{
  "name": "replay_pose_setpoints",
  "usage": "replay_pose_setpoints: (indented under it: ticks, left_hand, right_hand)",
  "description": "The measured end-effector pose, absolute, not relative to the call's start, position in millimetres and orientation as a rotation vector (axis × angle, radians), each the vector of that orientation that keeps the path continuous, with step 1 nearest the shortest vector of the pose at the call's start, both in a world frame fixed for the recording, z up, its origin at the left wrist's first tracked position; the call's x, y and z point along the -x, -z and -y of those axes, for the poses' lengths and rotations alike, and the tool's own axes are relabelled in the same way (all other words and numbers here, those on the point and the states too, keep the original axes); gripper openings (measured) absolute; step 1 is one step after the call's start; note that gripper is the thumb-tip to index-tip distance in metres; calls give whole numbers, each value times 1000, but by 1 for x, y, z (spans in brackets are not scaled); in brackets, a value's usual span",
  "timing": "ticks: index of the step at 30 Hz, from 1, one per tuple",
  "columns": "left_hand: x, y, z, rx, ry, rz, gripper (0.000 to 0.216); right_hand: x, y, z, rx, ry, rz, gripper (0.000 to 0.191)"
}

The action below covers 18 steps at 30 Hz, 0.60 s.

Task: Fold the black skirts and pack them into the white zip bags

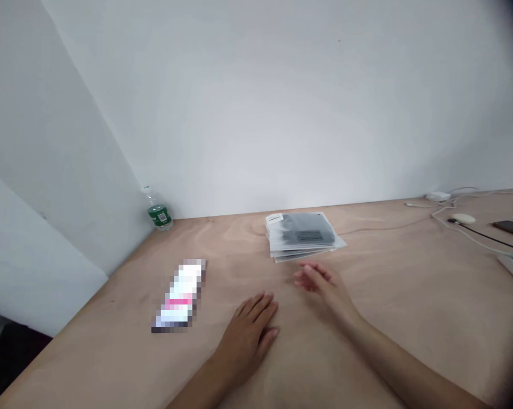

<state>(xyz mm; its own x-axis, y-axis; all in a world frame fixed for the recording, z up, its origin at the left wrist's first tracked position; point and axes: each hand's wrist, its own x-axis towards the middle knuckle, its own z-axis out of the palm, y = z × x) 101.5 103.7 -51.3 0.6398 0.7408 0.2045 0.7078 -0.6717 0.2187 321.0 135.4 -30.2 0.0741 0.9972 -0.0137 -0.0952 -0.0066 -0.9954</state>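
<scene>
My left hand (251, 335) lies flat on the wooden table (124, 363), palm down, with its fingers stretched out and nothing under them that shows. To its right, my right hand (322, 287) is turned on its side just above or on the table, fingers loosely curled and apart, holding nothing that I can see. Just beyond its fingertips lies a small stack of clear plastic sleeves (303, 233) with dark grey flat contents and a white label at the top left corner. The right hand is nearest to this stack and does not touch it.
A blurred-out phone-like screen (182, 295) lies left of my hands. A water bottle (158, 213) with a green label stands in the back left corner. White cables (446, 213), a white charger (438, 196), a round white pad (463, 218) and a dark phone (512, 228) are at right.
</scene>
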Motion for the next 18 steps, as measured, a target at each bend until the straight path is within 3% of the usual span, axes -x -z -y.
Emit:
replay_pose_setpoints:
  ticks: [10,18]
  left_hand:
    - [-100,54,-105,-2718,-427,-1217,44]
    - [-102,48,-102,-2465,-572,-1180,41]
  right_hand:
    - [-341,23,-168,1058,-1264,444,13]
    - [-342,12,-169,928,-1260,439,17]
